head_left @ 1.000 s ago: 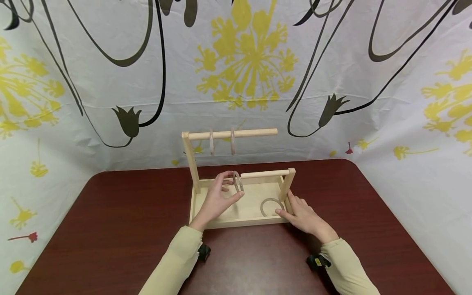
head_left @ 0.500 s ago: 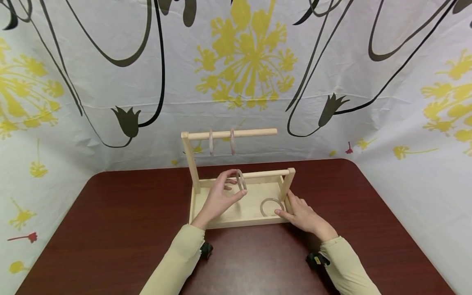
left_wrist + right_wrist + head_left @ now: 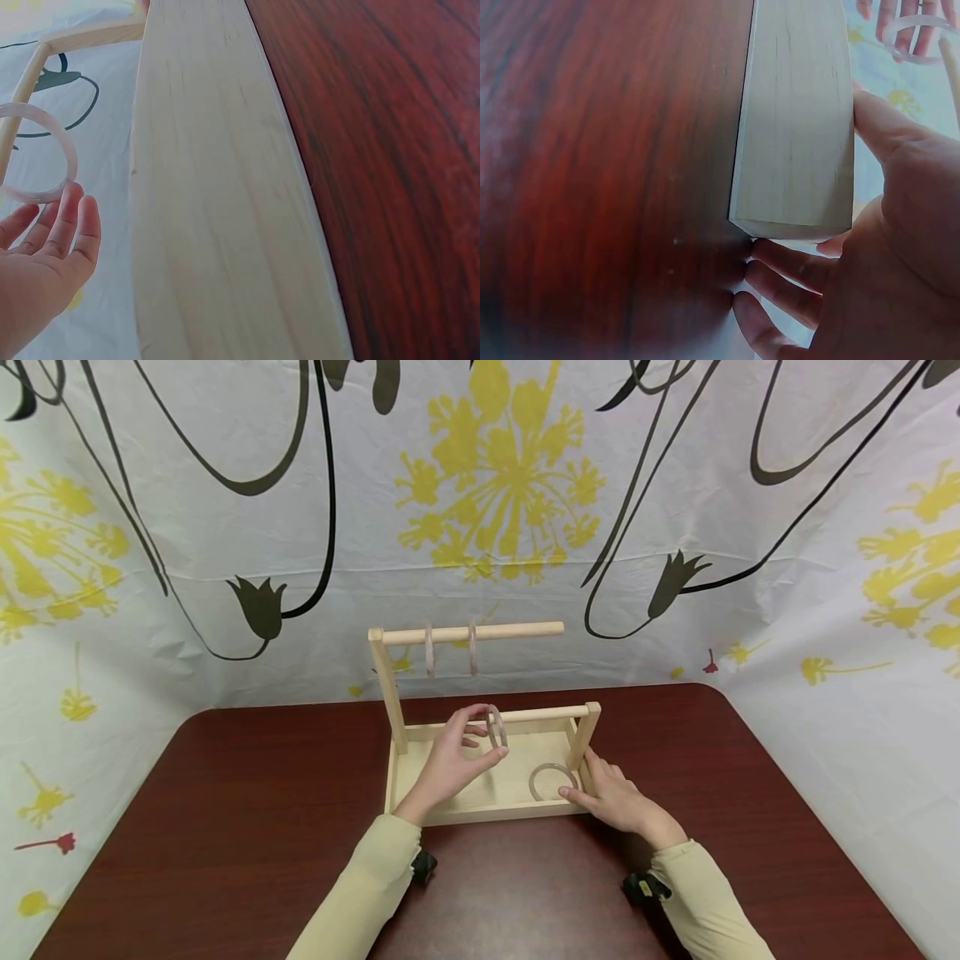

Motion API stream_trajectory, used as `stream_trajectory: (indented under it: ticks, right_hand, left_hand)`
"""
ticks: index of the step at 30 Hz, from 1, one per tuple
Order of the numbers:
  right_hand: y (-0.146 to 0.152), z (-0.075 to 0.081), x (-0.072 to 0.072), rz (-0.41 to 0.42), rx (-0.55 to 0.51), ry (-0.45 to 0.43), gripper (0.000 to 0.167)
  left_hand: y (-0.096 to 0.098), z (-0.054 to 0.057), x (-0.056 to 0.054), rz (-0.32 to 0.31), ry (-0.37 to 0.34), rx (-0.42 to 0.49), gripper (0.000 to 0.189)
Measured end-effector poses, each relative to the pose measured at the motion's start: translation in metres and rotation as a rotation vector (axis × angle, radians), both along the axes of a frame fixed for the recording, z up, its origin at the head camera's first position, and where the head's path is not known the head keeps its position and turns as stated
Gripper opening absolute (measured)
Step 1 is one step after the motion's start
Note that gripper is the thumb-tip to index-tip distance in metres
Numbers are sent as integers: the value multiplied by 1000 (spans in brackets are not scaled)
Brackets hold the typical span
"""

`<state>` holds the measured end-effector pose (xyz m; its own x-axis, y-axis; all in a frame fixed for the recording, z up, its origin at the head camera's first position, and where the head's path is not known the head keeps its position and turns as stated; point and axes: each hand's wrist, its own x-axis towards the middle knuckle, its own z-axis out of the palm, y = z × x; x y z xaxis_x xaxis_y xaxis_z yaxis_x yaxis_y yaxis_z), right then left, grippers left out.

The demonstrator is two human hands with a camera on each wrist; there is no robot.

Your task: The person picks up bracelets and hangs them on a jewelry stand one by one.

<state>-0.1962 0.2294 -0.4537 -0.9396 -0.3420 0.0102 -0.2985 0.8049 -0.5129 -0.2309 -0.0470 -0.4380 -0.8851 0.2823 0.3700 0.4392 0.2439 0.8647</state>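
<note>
My left hand [image 3: 453, 764] pinches a pale, translucent bangle [image 3: 502, 728] between thumb and fingertips. This bangle appears to encircle the lower rod [image 3: 547, 713] of a wooden bangle stand near the rod's free left end. In the left wrist view the bangle [image 3: 72, 154] stands upright against the fingertips. My right hand [image 3: 622, 797] grips the right front corner of the stand's tray [image 3: 487, 814], thumb over the front wall and fingers along the side. Beside that thumb, another bangle [image 3: 533, 781] lies in the tray. The right wrist view shows the right fingers [image 3: 787, 289] around the tray's end.
Two bangles, one at left [image 3: 430, 653] and one at right [image 3: 473, 653], hang on the upper rod [image 3: 525, 629], whose right end is free. A dark red-brown table [image 3: 285, 793] bears the stand. A patterned white cloth [image 3: 360, 527] hangs behind it.
My left hand has moved slightly right with its bangle, from just off the lower rod's left end to around that rod. The right hand has stayed on the tray corner.
</note>
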Motion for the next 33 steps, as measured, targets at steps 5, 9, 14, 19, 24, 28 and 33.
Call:
stream_trajectory:
  ticks: [5, 9, 14, 19, 24, 28, 33]
  right_hand:
    - [0, 0, 0, 2, 2, -8, 83]
    - [1, 0, 0, 3, 2, -6, 83]
    - [1, 0, -1, 3, 2, -6, 82]
    - [0, 1, -1, 6, 5, -13, 82]
    - [1, 0, -2, 6, 7, -15, 82]
    - [1, 0, -2, 4, 12, -27, 83]
    - [1, -1, -2, 2, 14, -37, 84]
  left_hand:
    - [1, -1, 0, -39, 22, 33, 65]
    - [2, 0, -1, -56, 59, 25, 66]
    - [4, 2, -1, -60, 81, -27, 67]
    - [5, 4, -2, -73, 111, -54, 67]
    - [5, 7, -5, -64, 110, -112, 68]
    - [4, 10, -5, -61, 102, -163, 68]
    - [4, 14, -8, -74, 111, -209, 69]
